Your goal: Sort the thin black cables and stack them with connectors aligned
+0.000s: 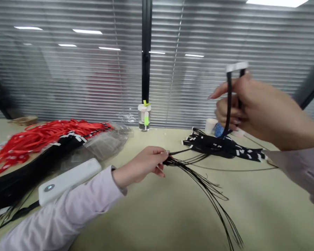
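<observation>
My left hand rests low over the table and pinches a bundle of thin black strings that fans out to the right and toward me. Raised at the upper right, my right hand is closed around a black cord loop with a white tag at its top. Beneath that hand lies a heap of black tagged cords on the table.
A pile of red cords and black cords on clear plastic lies at the left. A white power bank sits near my left sleeve. A small clear bottle and a white cup stand by the blinds.
</observation>
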Motion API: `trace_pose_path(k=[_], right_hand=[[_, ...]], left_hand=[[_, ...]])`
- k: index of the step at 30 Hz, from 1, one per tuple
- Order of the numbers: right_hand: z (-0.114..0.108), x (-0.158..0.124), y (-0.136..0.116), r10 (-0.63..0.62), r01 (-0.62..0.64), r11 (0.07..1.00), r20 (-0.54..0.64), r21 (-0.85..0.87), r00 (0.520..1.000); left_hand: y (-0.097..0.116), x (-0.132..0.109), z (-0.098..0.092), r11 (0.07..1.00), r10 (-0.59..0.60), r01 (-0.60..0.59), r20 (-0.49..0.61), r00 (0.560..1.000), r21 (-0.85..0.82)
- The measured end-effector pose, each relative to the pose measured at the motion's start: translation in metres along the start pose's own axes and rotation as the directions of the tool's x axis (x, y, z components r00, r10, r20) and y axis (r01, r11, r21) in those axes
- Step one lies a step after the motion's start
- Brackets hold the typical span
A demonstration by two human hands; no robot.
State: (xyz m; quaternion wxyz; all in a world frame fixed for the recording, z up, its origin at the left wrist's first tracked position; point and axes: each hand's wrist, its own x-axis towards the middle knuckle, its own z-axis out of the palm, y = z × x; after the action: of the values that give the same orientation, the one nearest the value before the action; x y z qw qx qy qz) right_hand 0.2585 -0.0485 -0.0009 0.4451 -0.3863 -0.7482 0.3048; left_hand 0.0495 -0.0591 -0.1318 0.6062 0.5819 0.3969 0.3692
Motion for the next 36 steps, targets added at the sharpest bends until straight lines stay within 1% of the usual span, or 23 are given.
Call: trace_pose_path(k=[2, 3, 4, 6, 8, 10, 12, 14, 16, 18, 20, 22, 24, 25, 27, 29, 31, 32, 34, 35, 36], right_hand=[[0.011, 0.003, 0.009, 0.066, -0.045, 0.987, 0.137, -0.153, 0.988], [0.018, 0.004, 0.015, 0.080, -0.031, 0.973, 0.213, -0.227, 0.974], [0.026, 0.004, 0.022, 0.082, 0.007, 0.955, 0.285, -0.297, 0.955], [0.043, 0.002, 0.037, 0.095, 0.085, 0.902, 0.388, -0.423, 0.917], [0.060, -0.002, 0.053, 0.167, 0.123, 0.824, 0.445, -0.553, 0.880], [0.077, -0.008, 0.071, 0.247, 0.111, 0.765, 0.448, -0.635, 0.859], [0.092, -0.012, 0.088, 0.255, 0.103, 0.759, 0.440, -0.642, 0.861], [0.105, -0.015, 0.103, 0.252, 0.088, 0.787, 0.447, -0.611, 0.858], [0.116, -0.016, 0.114, 0.266, 0.055, 0.828, 0.478, -0.558, 0.837], [0.126, -0.016, 0.120, 0.283, 0.010, 0.871, 0.517, -0.492, 0.808], [0.131, -0.016, 0.121, 0.302, -0.046, 0.901, 0.548, -0.432, 0.780], [0.132, -0.017, 0.121, 0.323, -0.102, 0.918, 0.571, -0.384, 0.755], [0.128, -0.019, 0.122, 0.331, -0.138, 0.927, 0.585, -0.350, 0.741], [0.124, -0.020, 0.125, 0.323, -0.140, 0.931, 0.586, -0.336, 0.743], [0.116, -0.023, 0.134, 0.287, -0.113, 0.939, 0.562, -0.324, 0.775], [0.109, -0.026, 0.147, 0.238, -0.062, 0.935, 0.489, -0.348, 0.839], [0.103, -0.031, 0.155, 0.189, -0.022, 0.909, 0.363, -0.417, 0.912], [0.101, -0.035, 0.155, 0.162, -0.012, 0.891, 0.293, -0.453, 0.942], [0.097, -0.044, 0.147, 0.105, 0.028, 0.822, 0.199, -0.569, 0.974], [0.095, -0.049, 0.138, 0.083, 0.052, 0.778, 0.185, -0.626, 0.979], [0.094, -0.054, 0.128, 0.078, 0.116, 0.660, 0.222, -0.742, 0.972]], left_hand=[[-0.008, -0.002, -0.004, 0.997, -0.079, 0.079, -0.005, 0.997, 0.005], [-0.013, -0.002, -0.006, 0.993, -0.114, 0.115, -0.016, 0.993, 0.013], [-0.018, -0.001, -0.008, 0.990, -0.139, 0.140, -0.033, 0.990, 0.023], [-0.028, 0.001, -0.010, 0.985, -0.160, 0.164, -0.081, 0.984, 0.046], [-0.037, 0.002, -0.011, 0.983, -0.151, 0.165, -0.158, 0.976, 0.081], [-0.045, 0.001, -0.009, 0.978, -0.126, 0.163, -0.254, 0.959, 0.132], [-0.053, -0.001, -0.007, 0.974, -0.093, 0.154, -0.334, 0.938, 0.163], [-0.061, -0.002, -0.004, 0.979, -0.072, 0.139, -0.387, 0.919, 0.149], [-0.069, -0.002, -0.002, 0.987, -0.009, 0.079, -0.442, 0.897, 0.142], [-0.074, -0.001, -0.001, 0.989, 0.072, -0.003, -0.463, 0.884, 0.149], [-0.077, 0.001, -0.002, 0.986, 0.116, -0.048, -0.450, 0.885, 0.159], [-0.079, 0.002, -0.002, 0.989, 0.095, -0.036, -0.439, 0.893, 0.141], [-0.080, 0.002, -0.003, 0.995, 0.061, -0.019, -0.471, 0.880, 0.093], [-0.081, 0.002, -0.003, 0.998, 0.042, -0.018, -0.492, 0.870, 0.053], [-0.083, 0.002, -0.004, 0.999, -0.004, -0.019, -0.518, 0.855, -0.040], [-0.084, 0.002, -0.005, 0.996, -0.043, -0.006, -0.514, 0.856, -0.092], [-0.083, 0.002, -0.005, 0.994, -0.072, 0.017, -0.505, 0.860, -0.112], [-0.082, 0.002, -0.005, 0.991, -0.087, 0.024, -0.508, 0.857, -0.129], [-0.080, 0.002, -0.004, 0.980, -0.124, 0.023, -0.519, 0.846, -0.197], [-0.079, 0.003, -0.004, 0.972, -0.140, 0.015, -0.526, 0.839, -0.234], [-0.079, 0.002, -0.003, 0.966, -0.147, 0.004, -0.534, 0.832, -0.258]])
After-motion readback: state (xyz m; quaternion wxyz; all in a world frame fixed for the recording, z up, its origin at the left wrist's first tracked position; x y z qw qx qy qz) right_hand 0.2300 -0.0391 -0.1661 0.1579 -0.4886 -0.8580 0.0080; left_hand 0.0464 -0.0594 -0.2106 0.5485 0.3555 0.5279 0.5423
